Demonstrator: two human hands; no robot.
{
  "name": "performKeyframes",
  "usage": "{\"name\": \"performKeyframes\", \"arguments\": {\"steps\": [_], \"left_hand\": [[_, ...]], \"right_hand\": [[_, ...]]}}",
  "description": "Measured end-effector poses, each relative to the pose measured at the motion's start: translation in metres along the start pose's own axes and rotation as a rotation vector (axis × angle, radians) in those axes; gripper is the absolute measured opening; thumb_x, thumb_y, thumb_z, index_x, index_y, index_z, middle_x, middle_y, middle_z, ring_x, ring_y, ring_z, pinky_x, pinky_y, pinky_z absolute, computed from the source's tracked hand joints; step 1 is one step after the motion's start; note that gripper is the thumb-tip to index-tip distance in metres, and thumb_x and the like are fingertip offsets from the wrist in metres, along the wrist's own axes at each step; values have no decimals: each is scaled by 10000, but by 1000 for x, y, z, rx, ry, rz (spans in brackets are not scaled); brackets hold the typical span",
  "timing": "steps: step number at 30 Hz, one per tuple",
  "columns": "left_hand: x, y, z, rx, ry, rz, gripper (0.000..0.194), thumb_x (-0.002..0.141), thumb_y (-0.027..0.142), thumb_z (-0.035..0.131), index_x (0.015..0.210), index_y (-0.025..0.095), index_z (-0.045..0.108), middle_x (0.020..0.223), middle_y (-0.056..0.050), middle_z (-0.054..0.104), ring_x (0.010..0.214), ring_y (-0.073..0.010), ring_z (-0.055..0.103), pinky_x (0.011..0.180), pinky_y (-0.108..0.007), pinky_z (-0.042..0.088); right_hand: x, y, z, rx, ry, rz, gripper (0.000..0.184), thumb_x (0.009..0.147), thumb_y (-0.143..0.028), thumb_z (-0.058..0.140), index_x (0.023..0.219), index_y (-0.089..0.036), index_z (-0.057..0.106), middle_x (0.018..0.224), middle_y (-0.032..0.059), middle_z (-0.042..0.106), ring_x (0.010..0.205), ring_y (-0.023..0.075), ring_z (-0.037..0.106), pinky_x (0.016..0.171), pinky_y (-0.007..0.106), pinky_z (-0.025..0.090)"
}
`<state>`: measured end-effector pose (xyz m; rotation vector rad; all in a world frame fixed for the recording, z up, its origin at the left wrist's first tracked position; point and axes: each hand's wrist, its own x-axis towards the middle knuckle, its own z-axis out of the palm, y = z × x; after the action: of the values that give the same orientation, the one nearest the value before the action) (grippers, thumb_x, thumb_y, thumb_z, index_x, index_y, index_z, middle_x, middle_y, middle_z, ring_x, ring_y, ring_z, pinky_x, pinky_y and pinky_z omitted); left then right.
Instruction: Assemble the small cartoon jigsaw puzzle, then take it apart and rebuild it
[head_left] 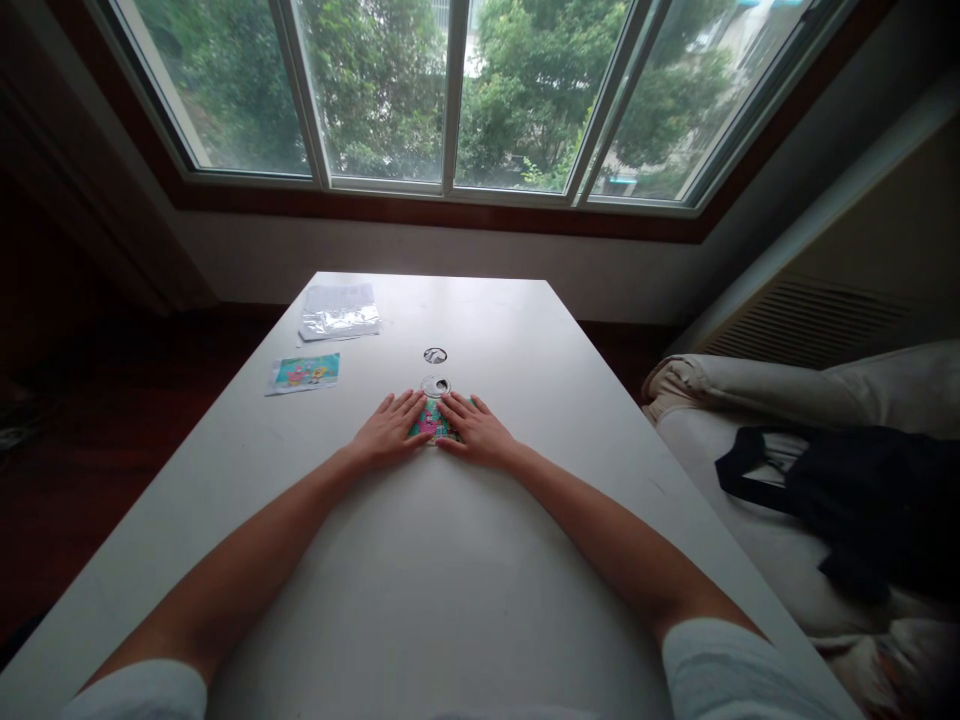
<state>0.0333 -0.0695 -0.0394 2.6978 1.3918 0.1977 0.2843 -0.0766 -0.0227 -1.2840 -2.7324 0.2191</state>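
Observation:
A small colourful picture sheet [433,420], pink and teal, lies flat on the white table [450,560]. My left hand [390,428] rests palm down on its left side, fingers stretched out. On its right side lies my right hand [474,428], also flat with the fingers spread. Both hands cover the sheet's outer parts. Just beyond the fingertips is a clear round piece [435,386] with a dark spot on it. Farther back sits a round, dark-rimmed, shiny disc [435,355]; what it is I cannot tell.
At the table's far left lie a clear plastic packet [341,312] on white paper and a teal cartoon picture card [306,372]. To the right stands a pale sofa [750,390] with dark clothing [862,490] on it. A window [450,100] is behind the table.

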Motion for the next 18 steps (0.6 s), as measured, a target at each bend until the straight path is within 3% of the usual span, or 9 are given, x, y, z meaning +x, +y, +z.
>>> {"name": "performKeyframes", "arguments": {"steps": [5, 11, 18], "left_hand": [[0, 1, 0, 3, 23, -10, 847, 974, 723, 267, 1626, 186, 199, 1687, -83, 161, 1567, -235, 142, 1278, -427, 97], [3, 6, 1, 15, -32, -7, 806, 995, 693, 214, 1631, 198, 172, 1688, -72, 157, 1573, -242, 101, 1274, -464, 73], [3, 6, 4, 14, 11, -40, 806, 997, 690, 213, 1635, 204, 143, 1694, -63, 125, 1574, -233, 97, 1278, -459, 83]], "right_hand": [[-3, 5, 1, 0, -7, 18, 859, 963, -759, 253, 1629, -217, 204, 1677, 81, 189, 1564, 258, 148, 1273, 481, 91], [-2, 7, 4, -30, -24, 6, 843, 981, -732, 205, 1634, -201, 164, 1686, 100, 123, 1571, 272, 91, 1268, 517, 52], [-2, 7, 4, -19, -29, 19, 849, 971, -751, 213, 1634, -223, 165, 1688, 96, 110, 1572, 276, 80, 1266, 525, 51]]}}
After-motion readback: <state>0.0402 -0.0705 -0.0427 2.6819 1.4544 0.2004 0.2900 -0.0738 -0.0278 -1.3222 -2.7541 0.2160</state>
